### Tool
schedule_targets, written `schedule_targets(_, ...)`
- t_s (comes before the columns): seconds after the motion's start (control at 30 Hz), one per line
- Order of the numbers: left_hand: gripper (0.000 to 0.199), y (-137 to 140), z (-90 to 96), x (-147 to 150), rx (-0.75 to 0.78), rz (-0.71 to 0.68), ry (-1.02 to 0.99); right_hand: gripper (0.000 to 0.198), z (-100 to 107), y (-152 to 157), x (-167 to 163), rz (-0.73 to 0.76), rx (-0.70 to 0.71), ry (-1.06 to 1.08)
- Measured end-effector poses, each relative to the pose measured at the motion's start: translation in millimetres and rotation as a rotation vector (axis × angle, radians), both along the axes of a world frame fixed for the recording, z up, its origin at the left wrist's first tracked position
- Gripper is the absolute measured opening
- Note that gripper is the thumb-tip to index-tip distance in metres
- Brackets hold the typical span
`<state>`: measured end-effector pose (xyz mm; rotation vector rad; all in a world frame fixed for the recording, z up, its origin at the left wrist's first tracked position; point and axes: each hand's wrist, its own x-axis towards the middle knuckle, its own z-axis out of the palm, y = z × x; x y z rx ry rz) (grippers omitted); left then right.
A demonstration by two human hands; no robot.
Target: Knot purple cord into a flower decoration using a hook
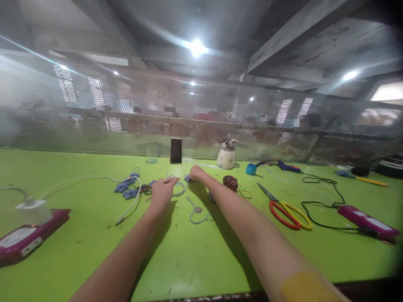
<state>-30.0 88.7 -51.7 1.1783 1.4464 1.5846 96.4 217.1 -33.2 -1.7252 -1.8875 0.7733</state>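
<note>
My left hand point(163, 191) is low over the table, its fingers pinched together at a loop of blue-grey cord point(182, 191). Just right of it, my right hand point(197, 173) is closed by a small blue knotted piece point(188, 178); its fingertips are mostly hidden behind the hand. Blue knotted cord flowers point(129, 186) lie left of my left hand, with a dark reddish braided bit point(145, 189) between. A loose blue-grey cord point(199, 222) curls on the table near a small round disc point(197, 209). Behind my right forearm sits a ball of dark multicoloured cord point(230, 183).
Scissors point(285, 209) with red and yellow handles lie right of my right arm. Farther back are a phone point(176, 151), a white pot point(226, 156), a blue tape roll point(251, 169) and a glue gun point(288, 166). Magenta power strips point(368, 220) and cables flank both sides.
</note>
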Motion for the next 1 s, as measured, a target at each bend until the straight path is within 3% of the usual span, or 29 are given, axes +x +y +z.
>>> schedule_targets(0.13, 0.006, 0, -2.9, 2, -0.056, -0.003, -0.122, 0.033, -8, 3, -4, 0.013, -0.038, 0.012)
schedule_targets(0.27, 0.003, -4, 0.5, 7, -0.087, -0.049, -0.226, 0.024, 1, -11, 12, 0.068, -0.050, 0.152)
schedule_targets(0.37, 0.007, -5, 3.7, 8, -0.110, -0.130, -0.330, 0.009, 12, -41, 36, 0.145, -0.014, 0.332)
schedule_targets(0.6, 0.011, -12, 13.6, 18, -0.165, -0.402, -0.490, 0.027, 23, -132, 78, 0.375, -0.002, 0.891)
schedule_targets(0.83, 0.022, -32, 22.8, 34, -0.142, -0.652, -0.475, 0.023, 6, -147, 76, 0.357, 0.100, 0.979)
schedule_targets(1.0, 0.021, -39, 23.1, 36, -0.102, -0.701, -0.180, 0.026, 3, -152, 81, 0.261, 0.087, 0.959)
